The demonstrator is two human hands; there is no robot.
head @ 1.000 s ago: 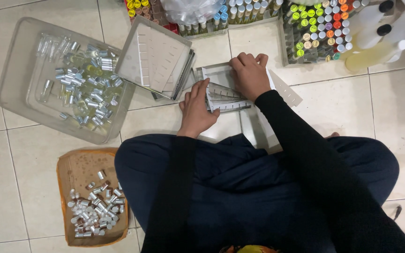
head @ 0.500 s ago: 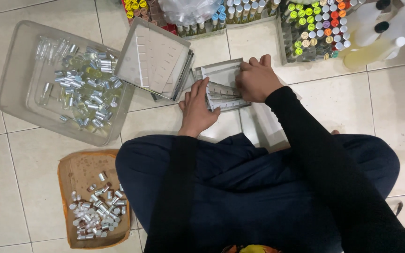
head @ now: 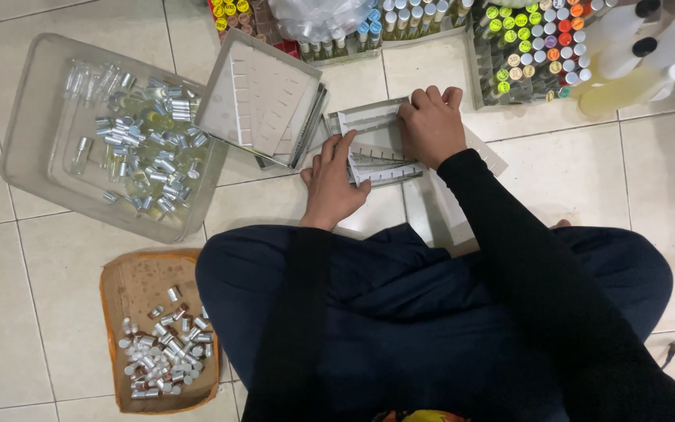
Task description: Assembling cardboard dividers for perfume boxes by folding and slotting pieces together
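Underneath, pale floor tiles [head: 291, 203] bear trays and both hands.

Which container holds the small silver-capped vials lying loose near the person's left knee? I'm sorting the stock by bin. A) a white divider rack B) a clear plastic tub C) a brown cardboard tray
C: the brown cardboard tray at lower left holds a loose pile of small silver-capped vials, beside the person's left knee.
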